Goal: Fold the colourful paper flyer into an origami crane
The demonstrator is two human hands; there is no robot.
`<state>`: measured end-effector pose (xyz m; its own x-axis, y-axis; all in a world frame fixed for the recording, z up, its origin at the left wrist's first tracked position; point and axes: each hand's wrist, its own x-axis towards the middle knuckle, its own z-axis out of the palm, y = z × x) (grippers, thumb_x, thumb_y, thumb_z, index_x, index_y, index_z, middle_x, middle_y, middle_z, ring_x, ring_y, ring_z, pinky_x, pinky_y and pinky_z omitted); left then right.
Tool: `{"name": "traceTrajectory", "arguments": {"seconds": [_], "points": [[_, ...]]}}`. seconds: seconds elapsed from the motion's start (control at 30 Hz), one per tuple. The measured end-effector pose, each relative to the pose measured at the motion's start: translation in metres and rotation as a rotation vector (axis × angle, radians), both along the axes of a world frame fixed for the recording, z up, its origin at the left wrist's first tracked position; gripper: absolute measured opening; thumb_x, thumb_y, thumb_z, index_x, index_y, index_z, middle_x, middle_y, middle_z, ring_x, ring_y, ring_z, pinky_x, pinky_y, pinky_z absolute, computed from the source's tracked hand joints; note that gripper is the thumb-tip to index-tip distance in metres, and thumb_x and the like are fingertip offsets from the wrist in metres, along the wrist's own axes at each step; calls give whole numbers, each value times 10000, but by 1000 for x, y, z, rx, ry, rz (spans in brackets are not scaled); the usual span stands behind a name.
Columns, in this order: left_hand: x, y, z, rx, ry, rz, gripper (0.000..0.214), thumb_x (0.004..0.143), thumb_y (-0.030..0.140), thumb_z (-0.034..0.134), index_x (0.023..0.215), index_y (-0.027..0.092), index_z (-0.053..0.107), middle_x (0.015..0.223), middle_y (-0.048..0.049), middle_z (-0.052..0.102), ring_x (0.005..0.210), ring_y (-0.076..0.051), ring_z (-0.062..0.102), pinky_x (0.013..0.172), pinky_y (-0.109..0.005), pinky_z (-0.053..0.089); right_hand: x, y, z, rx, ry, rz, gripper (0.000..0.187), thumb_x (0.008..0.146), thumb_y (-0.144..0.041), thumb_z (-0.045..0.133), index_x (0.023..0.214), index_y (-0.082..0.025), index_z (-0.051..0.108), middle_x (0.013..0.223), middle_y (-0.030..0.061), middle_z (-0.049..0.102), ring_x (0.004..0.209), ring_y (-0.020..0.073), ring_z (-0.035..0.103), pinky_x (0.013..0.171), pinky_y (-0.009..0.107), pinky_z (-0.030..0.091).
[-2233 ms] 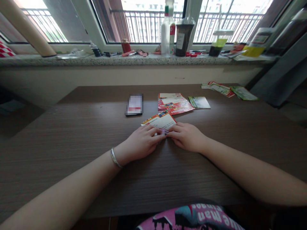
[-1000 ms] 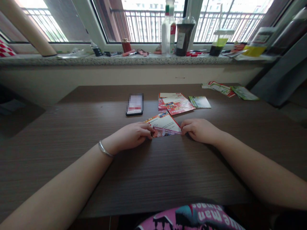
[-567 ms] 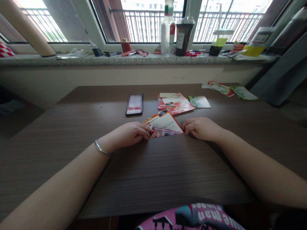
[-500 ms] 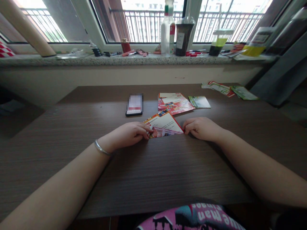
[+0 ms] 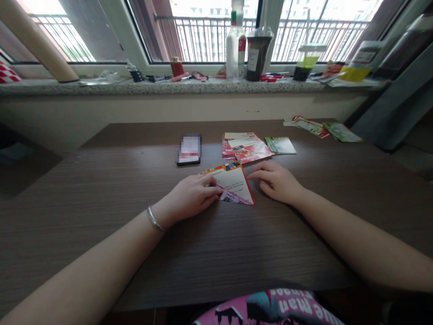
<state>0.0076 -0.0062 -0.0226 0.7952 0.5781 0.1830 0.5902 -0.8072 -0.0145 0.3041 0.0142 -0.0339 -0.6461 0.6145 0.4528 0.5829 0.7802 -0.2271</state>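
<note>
A folded paper leaflet (image 5: 234,184), white with orange and red edges, lies on the brown wooden table (image 5: 101,180) in a roughly triangular shape. My left hand (image 5: 192,197), with a silver bangle at the wrist, presses its fingertips on the leaflet's left part. To the right of the leaflet, my right hand (image 5: 275,180) rests on the table with fingers loosely spread, touching or just beside the paper's edge.
A phone (image 5: 189,150) lies beyond the leaflet, next to a pile of red flyers (image 5: 245,146) and a green card (image 5: 280,145). More leaflets (image 5: 318,127) lie at the far right. The windowsill holds a bottle (image 5: 235,40), drink cups (image 5: 255,52) and small items.
The leaflet has been turned and now shows a triangular outline. My right hand let go of its corner and opened beside it. My left hand shifted right onto the paper.
</note>
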Motion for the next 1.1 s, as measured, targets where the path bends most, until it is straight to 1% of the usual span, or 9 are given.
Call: {"name": "traceTrajectory", "arguments": {"seconds": [0.13,0.23,0.33,0.47,0.57,0.67,0.77,0.9,1.1], "points": [[1,0,2,-70,-11,-26,215,959,274,459,941,175,648,1054,-83,624,990,-202,603,916,-363,507,-3,-1,-1,25,-26,45,386,811,-89,501,1132,-240,655,1180,80,625,1094,236,552,951,464,456],[2,-1,2,-105,-10,-7,200,953,280,464,986,158,620,1086,-107,615,1024,-220,596,935,-386,501,-4,-1,-2,31,-41,52,381,841,-116,505,1169,-248,644,1237,85,599,1141,236,535,972,469,455],[4,-2,1,-128,-9,16,248,958,307,463,1116,165,591,1171,-120,589,1080,-238,581,949,-404,497,-5,0,-2,30,-52,82,335,876,-161,514,1175,-233,647,1259,98,590,1170,237,522,987,467,452],[4,-3,-3,-88,-33,-17,359,932,348,526,1258,200,549,1286,-114,548,1228,-274,498,1078,-470,399,-8,1,-2,12,-70,159,283,906,-248,539,1166,-226,648,1270,92,602,1194,236,513,1003,480,447],[4,-2,-5,-46,-54,-60,349,939,301,514,1277,229,560,1307,-74,573,1290,-268,450,1140,-487,325,-10,0,-1,2,-80,200,272,910,-287,552,1156,-234,654,1273,78,613,1209,231,510,1022,480,435],[4,0,-5,-52,-85,-79,327,958,213,456,1255,247,587,1309,-41,597,1269,-222,483,1125,-439,366,-10,0,0,-27,-83,225,292,884,-337,595,1151,-236,660,1267,78,625,1210,235,517,1025,486,432],[5,0,-5,-103,-98,-73,295,959,183,434,1190,222,614,1319,-59,591,1243,-196,518,1119,-417,380,-8,0,0,-55,-94,258,359,844,-385,639,1160,-217,658,1255,85,638,1240,251,499,1034,500,422],[5,-1,-5,-172,-95,-40,226,936,277,521,1124,189,609,1389,-104,522,1295,-229,479,1128,-437,365,-8,-2,0,-89,-118,292,392,820,-380,660,1167,-198,660,1252,96,642,1273,265,476,1043,503,417],[1,-4,-3,-228,-65,-22,443,865,429,618,1240,204,546,1401,-123,460,1317,-286,429,1118,-463,365,-10,-2,0,-127,-95,306,350,835,-311,634,1166,-198,655,1246,100,646,1274,243,495,1046,489,425]]}}
